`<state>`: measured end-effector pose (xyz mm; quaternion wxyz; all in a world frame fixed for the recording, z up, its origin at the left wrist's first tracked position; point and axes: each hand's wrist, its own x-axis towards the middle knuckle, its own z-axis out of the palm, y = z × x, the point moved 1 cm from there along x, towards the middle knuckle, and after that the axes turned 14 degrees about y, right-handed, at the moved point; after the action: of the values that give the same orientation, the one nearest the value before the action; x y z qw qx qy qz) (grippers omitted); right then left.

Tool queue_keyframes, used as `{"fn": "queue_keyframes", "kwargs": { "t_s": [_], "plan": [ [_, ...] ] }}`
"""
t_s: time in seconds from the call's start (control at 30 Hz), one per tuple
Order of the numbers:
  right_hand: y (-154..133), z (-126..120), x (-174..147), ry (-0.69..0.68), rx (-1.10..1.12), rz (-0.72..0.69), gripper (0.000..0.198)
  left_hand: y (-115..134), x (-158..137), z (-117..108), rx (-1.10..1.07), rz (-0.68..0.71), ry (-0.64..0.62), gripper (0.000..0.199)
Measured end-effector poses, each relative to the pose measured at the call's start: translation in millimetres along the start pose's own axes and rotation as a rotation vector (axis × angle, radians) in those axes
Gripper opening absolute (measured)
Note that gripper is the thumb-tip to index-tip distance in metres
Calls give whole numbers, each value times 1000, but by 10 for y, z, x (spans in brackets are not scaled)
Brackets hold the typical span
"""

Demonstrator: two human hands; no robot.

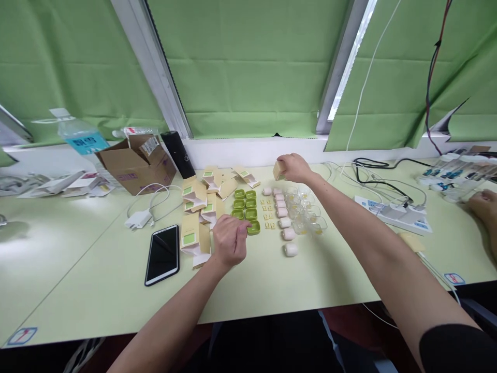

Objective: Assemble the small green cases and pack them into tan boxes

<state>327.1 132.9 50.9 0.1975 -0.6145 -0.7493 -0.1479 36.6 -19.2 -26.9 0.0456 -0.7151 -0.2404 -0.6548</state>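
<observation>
My left hand (230, 239) is closed, its fingers curled under by the nearest of the green square containers (253, 228). What it holds, if anything, is hidden. Farther back, my right hand (295, 167) grips a small beige box (278, 170) just above the far side of the table. Between my arms, small yellow clip-like pieces (268, 216) lie in rows beside a column of pale pink and white rounded pieces (285, 223). Clear plastic cups (305, 210) stand to their right. Opened beige cartons with green labels (190, 238) lie loosely grouped left of the green containers.
A phone (163, 255) and a white charger (139, 218) lie on the left. Behind them stand a brown cardboard box (135, 165), a black cylinder (178, 154) and a plastic bottle (79, 132). On the right are a power strip (392, 213), cables and another person's hand (484, 210).
</observation>
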Motion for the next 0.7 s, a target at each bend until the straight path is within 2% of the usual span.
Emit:
{"fn": "queue_keyframes", "kwargs": {
  "t_s": [0.13,0.3,0.53,0.7],
  "plan": [
    [50,253,185,-70,-110,-9,50,10,0,-6,-18,20,2,33],
    [12,499,189,-96,-156,27,44,21,-2,-3,-40,34,1,31],
    [-92,445,-89,16,-159,48,43,33,5,5,-40,52,9,29],
    [-318,497,-266,-157,-126,105,29,65,22,5,-31,61,-10,31]
  ]
}}
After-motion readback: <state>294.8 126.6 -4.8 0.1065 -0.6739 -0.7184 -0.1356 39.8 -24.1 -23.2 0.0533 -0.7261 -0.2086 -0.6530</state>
